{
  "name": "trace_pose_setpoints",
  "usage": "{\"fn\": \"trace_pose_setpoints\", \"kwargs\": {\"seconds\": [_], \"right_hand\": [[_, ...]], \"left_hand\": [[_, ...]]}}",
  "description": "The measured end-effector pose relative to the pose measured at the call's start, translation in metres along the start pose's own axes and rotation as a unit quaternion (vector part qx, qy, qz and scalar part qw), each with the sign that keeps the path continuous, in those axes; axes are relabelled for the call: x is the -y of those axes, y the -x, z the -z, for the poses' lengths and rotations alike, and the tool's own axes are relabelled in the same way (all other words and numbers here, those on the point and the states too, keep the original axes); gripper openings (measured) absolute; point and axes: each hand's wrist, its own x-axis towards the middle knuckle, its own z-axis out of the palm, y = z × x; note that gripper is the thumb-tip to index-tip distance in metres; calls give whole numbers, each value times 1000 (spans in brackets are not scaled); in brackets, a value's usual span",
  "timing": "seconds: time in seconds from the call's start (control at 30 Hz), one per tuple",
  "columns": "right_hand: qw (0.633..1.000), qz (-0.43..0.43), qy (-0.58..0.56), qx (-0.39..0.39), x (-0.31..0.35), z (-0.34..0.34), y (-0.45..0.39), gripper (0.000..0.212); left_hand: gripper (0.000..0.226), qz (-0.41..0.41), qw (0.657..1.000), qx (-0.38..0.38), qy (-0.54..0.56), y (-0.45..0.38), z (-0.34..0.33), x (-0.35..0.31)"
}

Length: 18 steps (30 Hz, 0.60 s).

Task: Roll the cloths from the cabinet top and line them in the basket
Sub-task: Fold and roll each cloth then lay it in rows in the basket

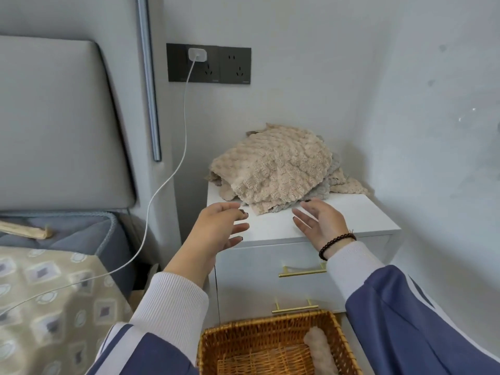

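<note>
A heap of beige and grey knitted cloths (276,169) lies at the back of the white cabinet top (351,212). My left hand (216,231) and my right hand (319,223) hover over the cabinet's front edge, just short of the heap, palms facing each other, fingers relaxed and holding nothing. Below, on the floor, stands a wicker basket (259,331). One rolled beige cloth (320,350) lies along its right side.
The cabinet has two drawers with gold handles (301,270). A bed with a patterned cover (54,299) and a grey headboard stands at the left. A white charger cable (173,174) hangs from the wall socket (208,63) down to the bed. Walls close in behind and right.
</note>
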Motion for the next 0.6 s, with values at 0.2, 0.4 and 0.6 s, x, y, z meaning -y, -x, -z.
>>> {"fn": "trace_pose_setpoints", "kwargs": {"seconds": [0.2,0.4,0.6], "right_hand": [[997,-16,-56,43,5,-3,-33,29],[995,-48,-42,79,7,-10,-33,9],[996,-20,-13,82,18,-13,-18,15]], "left_hand": [[21,7,1000,-4,1,-14,-1,-5],[23,16,1000,4,-4,-20,-16,-7],[23,15,999,10,-27,-14,-27,-5]]}}
